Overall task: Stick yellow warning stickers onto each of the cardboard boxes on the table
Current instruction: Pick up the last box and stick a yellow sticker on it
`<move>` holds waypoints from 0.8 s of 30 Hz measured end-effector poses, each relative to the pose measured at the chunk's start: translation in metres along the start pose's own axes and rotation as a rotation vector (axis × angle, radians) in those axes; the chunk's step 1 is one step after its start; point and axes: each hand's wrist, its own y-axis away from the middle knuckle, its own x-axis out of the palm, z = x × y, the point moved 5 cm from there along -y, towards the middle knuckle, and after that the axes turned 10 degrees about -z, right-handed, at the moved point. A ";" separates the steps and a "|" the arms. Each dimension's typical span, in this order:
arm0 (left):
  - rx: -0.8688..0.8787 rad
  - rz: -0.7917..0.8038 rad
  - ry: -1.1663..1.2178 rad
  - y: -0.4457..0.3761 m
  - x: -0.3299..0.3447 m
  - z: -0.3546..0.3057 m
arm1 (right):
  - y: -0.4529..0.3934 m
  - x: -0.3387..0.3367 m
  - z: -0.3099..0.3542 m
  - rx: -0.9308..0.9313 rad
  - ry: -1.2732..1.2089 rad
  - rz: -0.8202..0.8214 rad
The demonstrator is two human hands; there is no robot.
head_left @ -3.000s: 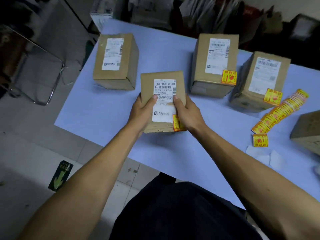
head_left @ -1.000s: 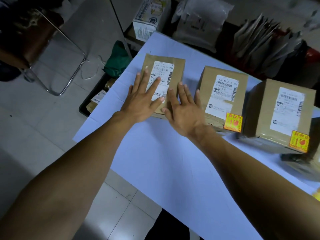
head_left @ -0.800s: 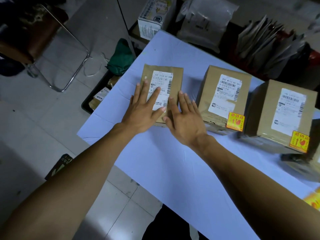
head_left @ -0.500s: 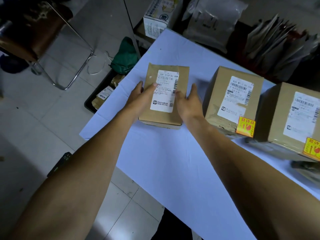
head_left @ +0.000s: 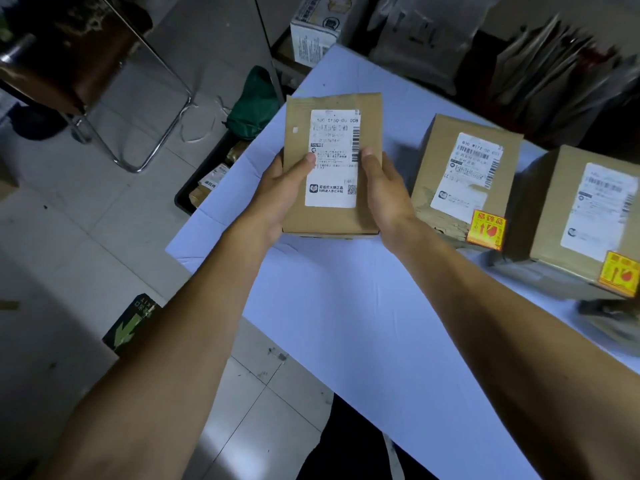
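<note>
I have the cardboard box (head_left: 332,216) gripped between both hands at the left end of the pale blue table (head_left: 363,323). My left hand (head_left: 280,199) wraps its left edge with the thumb lying on the white shipping label (head_left: 334,157), and my right hand (head_left: 382,190) wraps the right edge, thumb on top beside the label. I see no yellow sticker on the face turned toward me. Whether the box is resting on the table or lifted off it, I cannot tell. To its right a second box (head_left: 464,178) stands on the table with a yellow warning sticker (head_left: 485,230) at its near corner, and just beyond it a third box (head_left: 585,216) carries its own yellow sticker (head_left: 620,273).
</note>
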 end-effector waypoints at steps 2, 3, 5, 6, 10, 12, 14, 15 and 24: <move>0.031 -0.011 0.034 0.030 0.000 -0.009 | 0.022 -0.016 0.011 -0.041 -0.017 0.002; 0.036 -0.014 0.047 0.047 0.002 -0.011 | 0.035 -0.025 0.014 -0.055 -0.018 0.005; 0.049 -0.017 0.062 0.081 0.006 -0.015 | 0.063 -0.045 0.018 -0.078 -0.026 0.007; 0.061 -0.014 0.064 0.099 0.009 -0.015 | 0.078 -0.057 0.017 -0.091 -0.038 0.005; 0.109 0.012 0.067 0.162 0.032 -0.006 | 0.130 -0.110 0.003 -0.109 -0.072 -0.017; 0.117 0.048 0.064 0.189 0.050 0.005 | 0.148 -0.139 -0.012 -0.103 -0.067 -0.033; 0.116 0.096 0.052 0.213 0.073 0.018 | 0.166 -0.170 -0.029 -0.095 -0.096 -0.060; 0.113 0.124 0.041 0.223 0.086 0.024 | 0.175 -0.185 -0.039 -0.094 -0.117 -0.080; 0.120 0.356 -0.167 0.291 0.198 0.105 | 0.230 -0.303 -0.162 0.072 -0.158 -0.375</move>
